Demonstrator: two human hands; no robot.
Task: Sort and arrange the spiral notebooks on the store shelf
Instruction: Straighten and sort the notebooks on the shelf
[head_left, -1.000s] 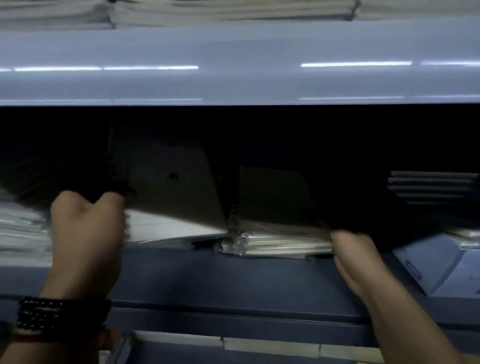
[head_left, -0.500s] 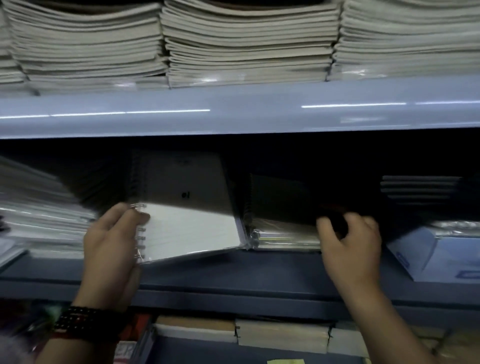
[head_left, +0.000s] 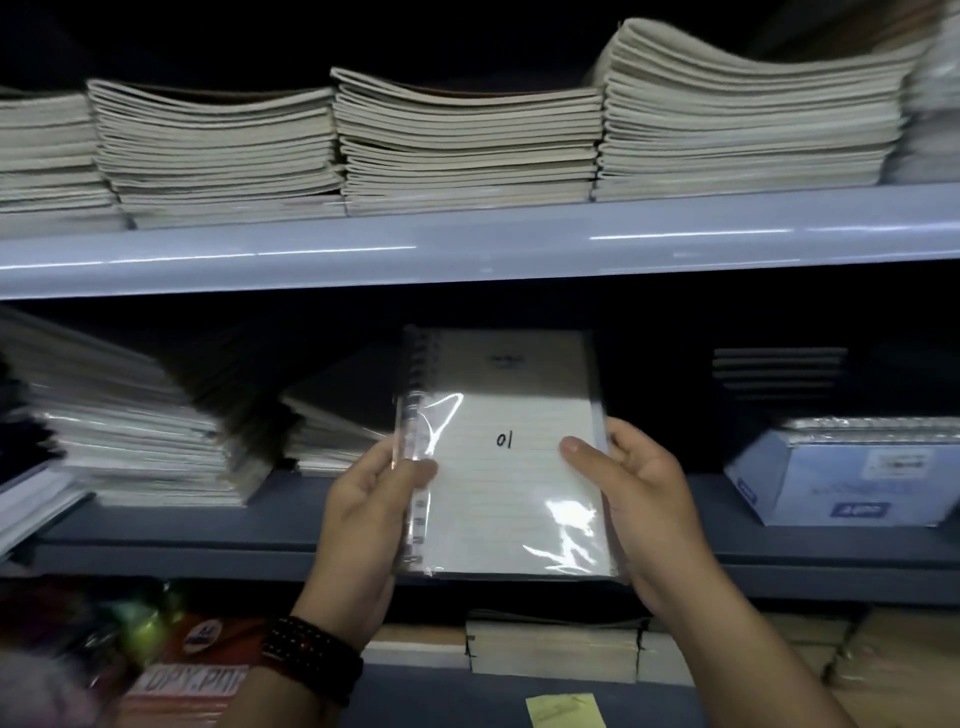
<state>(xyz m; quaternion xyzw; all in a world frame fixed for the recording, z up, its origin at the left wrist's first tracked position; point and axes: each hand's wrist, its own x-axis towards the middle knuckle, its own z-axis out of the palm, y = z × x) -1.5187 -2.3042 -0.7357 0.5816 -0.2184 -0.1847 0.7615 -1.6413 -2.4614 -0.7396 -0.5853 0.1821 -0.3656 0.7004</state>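
**Wrapped spiral notebook held up before the middle shelf**

In front of the middle shelf (head_left: 519, 558), a spiral notebook (head_left: 511, 483) in a clear, glossy plastic sleeve is held upright in the air by both hands, clear of the shelf. Its wire binding runs down the left edge and a lined page faces the camera, with a small handwritten mark near the middle. The left hand (head_left: 371, 499) is closed around the binding edge, thumb across the front. The right hand (head_left: 636, 486) grips the opposite edge, thumb pressed flat on the page and fingers behind. A dark beaded bracelet (head_left: 311, 657) sits on the left wrist.

Just behind the notebook, to the left, a low pile of spiral notebooks (head_left: 332, 421) rests on the shelf. Further left stands a taller leaning stack of wrapped notebooks (head_left: 140, 431). At the right end of the same shelf sits a blue and white pack (head_left: 841, 480). The upper shelf (head_left: 467, 244) carries several piles of thin soft-cover exercise books (head_left: 467, 150). Below, a yellow sticky note (head_left: 565, 710) lies on the lower shelf.
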